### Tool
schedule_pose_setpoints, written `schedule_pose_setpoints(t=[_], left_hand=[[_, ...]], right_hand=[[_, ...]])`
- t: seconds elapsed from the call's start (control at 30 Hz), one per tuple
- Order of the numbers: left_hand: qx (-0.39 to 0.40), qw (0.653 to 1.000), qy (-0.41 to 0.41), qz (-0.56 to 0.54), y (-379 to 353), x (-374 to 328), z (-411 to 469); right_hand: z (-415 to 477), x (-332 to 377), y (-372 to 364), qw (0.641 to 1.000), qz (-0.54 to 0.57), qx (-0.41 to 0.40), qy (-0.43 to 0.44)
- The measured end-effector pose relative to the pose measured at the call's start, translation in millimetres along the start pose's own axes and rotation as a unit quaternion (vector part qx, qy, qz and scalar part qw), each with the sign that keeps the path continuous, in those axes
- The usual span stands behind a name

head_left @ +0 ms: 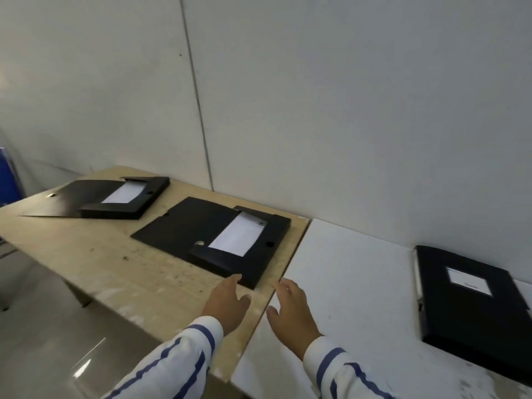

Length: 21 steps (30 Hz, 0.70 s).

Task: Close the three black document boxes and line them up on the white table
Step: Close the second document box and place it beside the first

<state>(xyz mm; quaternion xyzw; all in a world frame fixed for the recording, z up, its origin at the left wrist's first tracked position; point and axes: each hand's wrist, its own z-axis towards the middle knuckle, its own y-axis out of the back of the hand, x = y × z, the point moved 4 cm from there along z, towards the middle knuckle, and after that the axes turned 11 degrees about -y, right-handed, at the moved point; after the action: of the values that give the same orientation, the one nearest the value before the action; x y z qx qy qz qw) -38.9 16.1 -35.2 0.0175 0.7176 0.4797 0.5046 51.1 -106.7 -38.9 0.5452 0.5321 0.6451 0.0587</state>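
Three black document boxes are in view. One closed box (472, 309) with a white label lies flat on the white table (345, 283) at the right. An open box (201, 226) with white paper inside lies on the wooden table (100, 254), its lid spread to the left. A second open box (95, 200) lies farther left, also showing paper. My left hand (227, 302) hovers empty, fingers apart, just in front of the nearer open box's front corner. My right hand (293, 308) hovers empty over the seam between the two tables.
A grey panelled wall (316, 110) runs right behind both tables. A blue object (8, 177) stands at the far left edge. Shiny floor (43, 341) lies below the wooden table's front edge. The wooden top is scuffed and dusty.
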Motion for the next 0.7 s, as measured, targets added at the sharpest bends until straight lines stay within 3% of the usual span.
schedule_pose_setpoints(t=[0.23,0.7], left_hand=[[-0.031,0.999,0.034,-0.004,62,61,6],[-0.019,0.996,0.079,-0.020,82,142,125]], right_hand=[[13,67,-52,0.999,0.001,0.035,0.034],[133,122,-131,0.994,-0.069,0.076,0.033]])
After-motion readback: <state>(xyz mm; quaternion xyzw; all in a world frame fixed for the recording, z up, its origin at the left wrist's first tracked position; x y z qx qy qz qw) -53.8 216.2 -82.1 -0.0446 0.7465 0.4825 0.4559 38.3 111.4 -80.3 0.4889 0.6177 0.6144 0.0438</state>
